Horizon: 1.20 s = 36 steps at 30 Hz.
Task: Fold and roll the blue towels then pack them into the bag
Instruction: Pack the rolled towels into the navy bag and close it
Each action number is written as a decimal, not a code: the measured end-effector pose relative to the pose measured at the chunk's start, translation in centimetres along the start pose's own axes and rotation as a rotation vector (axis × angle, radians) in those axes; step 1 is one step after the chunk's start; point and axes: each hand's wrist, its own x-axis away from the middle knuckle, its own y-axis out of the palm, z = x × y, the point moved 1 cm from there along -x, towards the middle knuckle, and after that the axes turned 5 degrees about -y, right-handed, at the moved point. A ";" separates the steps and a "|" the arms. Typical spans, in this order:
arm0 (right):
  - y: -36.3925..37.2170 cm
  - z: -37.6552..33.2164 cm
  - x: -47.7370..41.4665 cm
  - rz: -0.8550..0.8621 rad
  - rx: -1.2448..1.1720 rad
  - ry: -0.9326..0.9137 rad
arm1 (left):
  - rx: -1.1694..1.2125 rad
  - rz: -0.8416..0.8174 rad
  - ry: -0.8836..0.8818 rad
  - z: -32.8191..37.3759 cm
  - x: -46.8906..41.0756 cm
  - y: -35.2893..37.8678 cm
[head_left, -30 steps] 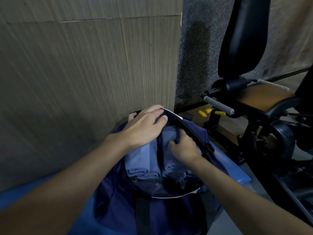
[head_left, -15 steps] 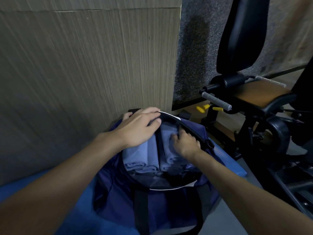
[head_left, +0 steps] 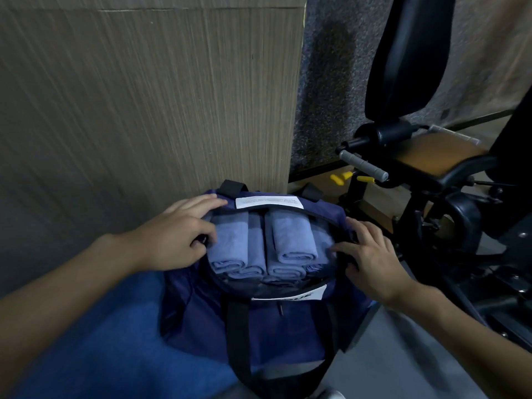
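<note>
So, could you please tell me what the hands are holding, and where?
The left hand and right hand each grip the bag by its opening rim, one per side.

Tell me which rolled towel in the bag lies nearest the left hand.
The leftmost rolled towel, at the left rim of the bag, right beside the thumb of the left hand; the other rolls lie farther right.
</note>
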 end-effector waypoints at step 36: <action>0.9 4.4 -4.7 0.037 -0.280 0.098 | 0.356 0.204 -0.215 -4.0 2.0 1.8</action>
